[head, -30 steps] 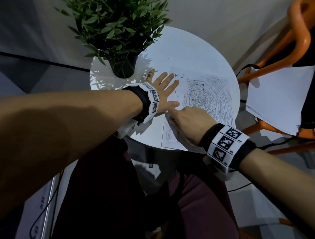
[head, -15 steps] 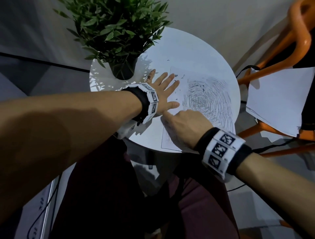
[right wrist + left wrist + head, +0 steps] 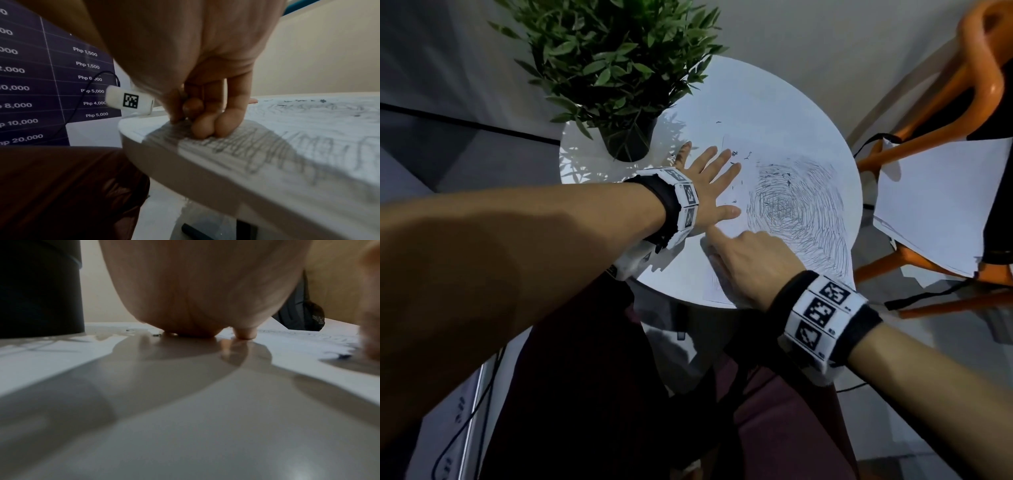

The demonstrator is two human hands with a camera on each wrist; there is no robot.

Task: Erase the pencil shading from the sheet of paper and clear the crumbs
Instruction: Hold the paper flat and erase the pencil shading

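Since a second ago the right hand has slid back toward the near corner of the sheet of paper, which lies on the round white surface. Thin and light, it would likely skid or crease, so the left hand, its grip wide and flat, pins its left edge. Only the right wrist view shows fingers curled down on the pencil shading; whether they grip an eraser cannot be told.

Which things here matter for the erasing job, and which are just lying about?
Job: sheet of paper; pencil shading; crumbs; left hand flat on the sheet; right hand at its near edge.

Lying about: potted plant; orange chair; loose papers.
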